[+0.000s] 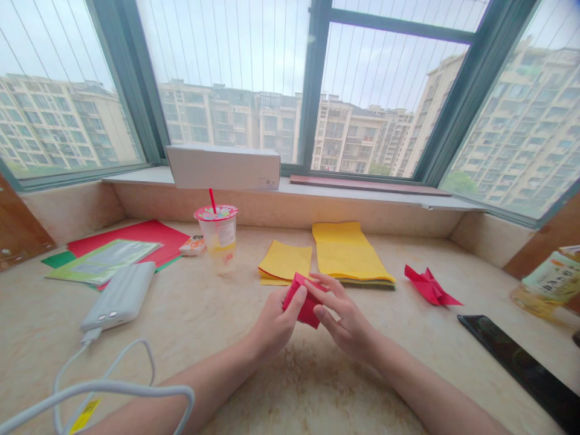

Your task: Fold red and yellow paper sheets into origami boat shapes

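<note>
A piece of folded red paper (310, 313) is held up over the counter, in the middle of the view. My left hand (272, 319) grips its left side, thumb on the near face and the other fingers hidden behind. On the right side, my right hand (347, 314) has fingers laid across the top part and the thumb at the edge. Just beyond are a small stack of yellow paper squares (285, 260) and a larger yellow paper stack (351, 251). A folded red paper figure (431, 286) lies farther right.
A cup with a straw (217, 235) stands behind to the left, near red sheets (136, 232). A white power bank (120, 296) trails a white cable (118, 386) over my left forearm. At right lie a black phone-like slab (516, 362) and a packet (550, 281).
</note>
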`<control>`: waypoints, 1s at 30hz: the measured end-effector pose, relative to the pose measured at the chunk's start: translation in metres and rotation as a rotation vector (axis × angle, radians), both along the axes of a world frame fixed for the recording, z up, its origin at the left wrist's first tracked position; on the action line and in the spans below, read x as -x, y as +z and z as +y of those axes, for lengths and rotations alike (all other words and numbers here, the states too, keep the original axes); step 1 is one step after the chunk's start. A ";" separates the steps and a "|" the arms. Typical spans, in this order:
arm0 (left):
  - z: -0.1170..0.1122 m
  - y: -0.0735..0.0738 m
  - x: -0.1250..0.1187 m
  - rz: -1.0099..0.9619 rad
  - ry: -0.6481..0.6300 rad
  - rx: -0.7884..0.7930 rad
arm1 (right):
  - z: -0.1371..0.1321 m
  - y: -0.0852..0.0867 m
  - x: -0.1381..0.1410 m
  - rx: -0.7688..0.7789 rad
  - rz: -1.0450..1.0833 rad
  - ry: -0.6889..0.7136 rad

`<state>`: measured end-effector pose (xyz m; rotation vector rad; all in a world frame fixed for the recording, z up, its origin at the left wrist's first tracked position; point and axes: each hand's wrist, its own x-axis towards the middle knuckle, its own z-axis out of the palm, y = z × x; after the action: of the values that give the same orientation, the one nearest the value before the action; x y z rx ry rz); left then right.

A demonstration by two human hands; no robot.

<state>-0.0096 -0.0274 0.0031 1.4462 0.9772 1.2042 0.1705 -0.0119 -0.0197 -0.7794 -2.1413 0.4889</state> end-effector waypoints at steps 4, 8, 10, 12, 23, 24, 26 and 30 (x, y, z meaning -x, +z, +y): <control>0.000 -0.002 0.001 0.028 -0.031 -0.008 | 0.001 0.006 0.001 0.039 0.063 0.038; 0.004 0.000 0.002 0.116 -0.003 -0.023 | 0.002 0.011 0.002 0.001 0.251 0.008; 0.006 0.002 0.003 0.170 0.004 -0.019 | 0.004 0.011 0.002 -0.020 0.286 -0.016; 0.009 0.003 0.004 0.191 -0.009 0.018 | 0.006 0.011 0.001 -0.024 0.296 -0.027; 0.018 0.007 0.014 0.311 -0.242 0.131 | 0.009 0.021 -0.008 -0.031 0.225 -0.001; 0.017 0.006 0.013 0.312 -0.219 0.104 | 0.009 0.021 -0.008 -0.028 0.214 -0.006; 0.016 0.006 0.010 0.294 -0.162 0.052 | 0.009 0.021 -0.007 -0.026 0.197 -0.015; 0.011 0.008 0.006 0.248 -0.078 0.029 | 0.012 0.019 -0.006 -0.030 0.171 -0.051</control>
<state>-0.0155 -0.0160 0.0112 1.6222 1.0892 0.9655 0.1768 0.0001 -0.0012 -0.7462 -1.9619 0.4785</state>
